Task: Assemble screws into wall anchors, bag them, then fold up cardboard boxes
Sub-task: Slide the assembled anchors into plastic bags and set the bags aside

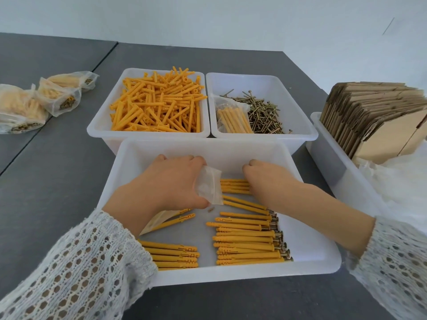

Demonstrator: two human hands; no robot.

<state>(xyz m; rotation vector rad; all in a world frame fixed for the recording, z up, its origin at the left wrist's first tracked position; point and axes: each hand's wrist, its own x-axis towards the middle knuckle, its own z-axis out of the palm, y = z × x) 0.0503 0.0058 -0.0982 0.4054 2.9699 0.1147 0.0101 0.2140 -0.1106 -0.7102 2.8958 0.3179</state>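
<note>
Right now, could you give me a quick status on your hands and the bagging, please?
Left hand holds bag. Right hand curled on anchors in tray. More anchors waiting; nothing in the way.

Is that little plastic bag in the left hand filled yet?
Empty: the small clear bag in the left hand looks flat, with no yellow anchors showing through.

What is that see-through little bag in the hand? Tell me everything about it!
The little bag is thin, clear plastic, slightly cloudy and crinkled, and looks empty. The left hand pinches it by one side, so it hangs tilted over the front white bin. Its free edge points toward a bundle of yellow anchors that the right hand is gathering. Its lower corner hovers just above more anchors; whether its mouth is open cannot be told.
</note>
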